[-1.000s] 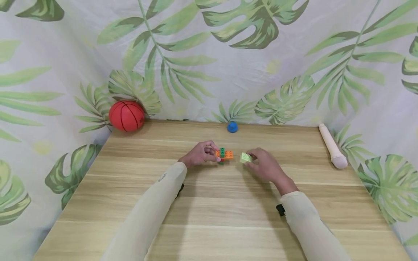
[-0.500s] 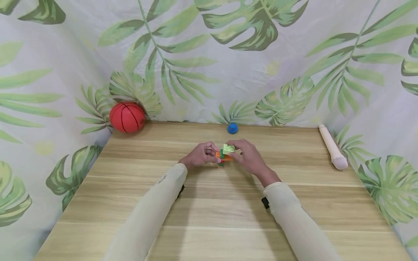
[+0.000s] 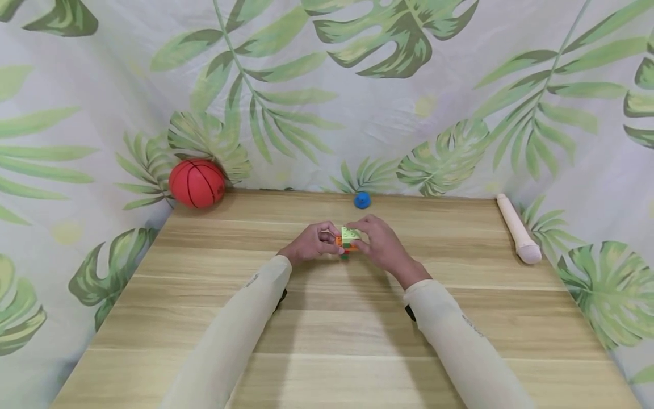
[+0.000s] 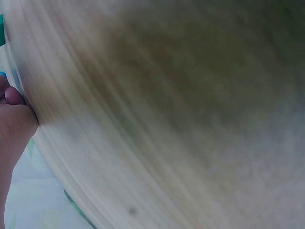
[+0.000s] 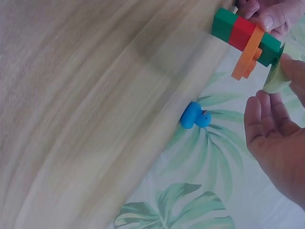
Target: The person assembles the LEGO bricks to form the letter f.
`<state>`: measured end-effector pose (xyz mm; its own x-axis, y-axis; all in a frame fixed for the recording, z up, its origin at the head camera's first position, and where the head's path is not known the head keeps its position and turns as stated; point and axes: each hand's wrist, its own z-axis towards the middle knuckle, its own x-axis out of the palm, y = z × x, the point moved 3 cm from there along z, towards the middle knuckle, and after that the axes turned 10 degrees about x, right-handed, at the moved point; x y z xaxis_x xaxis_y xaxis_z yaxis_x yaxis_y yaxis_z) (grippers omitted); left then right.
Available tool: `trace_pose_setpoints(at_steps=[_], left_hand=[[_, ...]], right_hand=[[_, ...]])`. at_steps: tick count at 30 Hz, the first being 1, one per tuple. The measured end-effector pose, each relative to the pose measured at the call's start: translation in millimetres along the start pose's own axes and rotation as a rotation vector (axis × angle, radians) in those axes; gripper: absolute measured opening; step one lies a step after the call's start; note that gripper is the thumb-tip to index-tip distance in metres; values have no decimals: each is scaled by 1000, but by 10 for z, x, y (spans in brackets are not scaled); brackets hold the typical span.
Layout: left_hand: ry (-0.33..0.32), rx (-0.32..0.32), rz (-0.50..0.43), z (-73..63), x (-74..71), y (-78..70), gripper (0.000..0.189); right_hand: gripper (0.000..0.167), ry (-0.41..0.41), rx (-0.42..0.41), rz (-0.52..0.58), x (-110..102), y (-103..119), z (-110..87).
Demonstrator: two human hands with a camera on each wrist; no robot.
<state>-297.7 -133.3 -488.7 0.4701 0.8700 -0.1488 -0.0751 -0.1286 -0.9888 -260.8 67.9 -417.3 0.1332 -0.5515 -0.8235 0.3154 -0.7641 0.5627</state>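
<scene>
In the head view my left hand [image 3: 313,242] pinches the left end of an orange toy building brick [image 3: 339,241] in a small stack. The right wrist view shows the stack's order: a green brick [image 5: 224,25] at the base, a red brick [image 5: 241,34], the long orange one, then another green brick [image 5: 270,48]. My right hand [image 3: 382,243] grips a pale green studded brick [image 3: 349,233] between thumb and fingers, right at the top of that upper green brick. In the left wrist view only part of the left hand [image 4: 14,119] shows at the edge.
A blue toy duck [image 5: 192,116] sits at the table's back edge, beyond the hands. A red basketball [image 3: 196,183] rests at the back left corner. Along the right side lies a pale pink toy microphone [image 3: 517,227]. Leaf-print cloth [image 3: 286,142] hangs behind the wooden table [image 3: 327,341].
My right hand has carried the pale green brick leftward from beside the stack to over it, then lowered it onto the upper green brick. My left hand has stayed at the orange brick.
</scene>
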Motion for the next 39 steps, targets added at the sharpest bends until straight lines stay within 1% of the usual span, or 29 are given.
trace_pose_setpoints(at_steps=[7, 11, 14, 20, 23, 27, 31, 33, 36, 39], left_hand=[[9, 3, -6, 12, -2, 3, 32], [11, -1, -6, 21, 4, 0, 31], [12, 0, -4, 33, 1, 0, 28], [2, -6, 4, 29, -1, -12, 28], [-1, -8, 3, 13, 3, -4, 28], [0, -10, 1, 1, -2, 23, 28], [2, -19, 4, -17, -2, 36, 29], [1, -17, 6, -18, -2, 35, 29], [-7, -7, 17, -5, -1, 30, 30], [-18, 10, 38, 19, 1, 27, 30]], right_hand=[[41, 9, 8, -38, -24, -14, 56], [40, 28, 24, -30, -42, -43, 58], [39, 27, 26, -26, -46, -61, 55], [39, 10, 13, -88, -57, -38, 37], [39, 22, 22, -116, -59, -20, 24], [39, 37, 23, -123, -50, -16, 20], [42, 32, 9, -86, -25, -45, -1], [44, 29, 15, -44, -1, -75, -11], [53, 33, 52, 34, 49, -141, -21], [56, 39, 124, 106, 104, -212, -35]])
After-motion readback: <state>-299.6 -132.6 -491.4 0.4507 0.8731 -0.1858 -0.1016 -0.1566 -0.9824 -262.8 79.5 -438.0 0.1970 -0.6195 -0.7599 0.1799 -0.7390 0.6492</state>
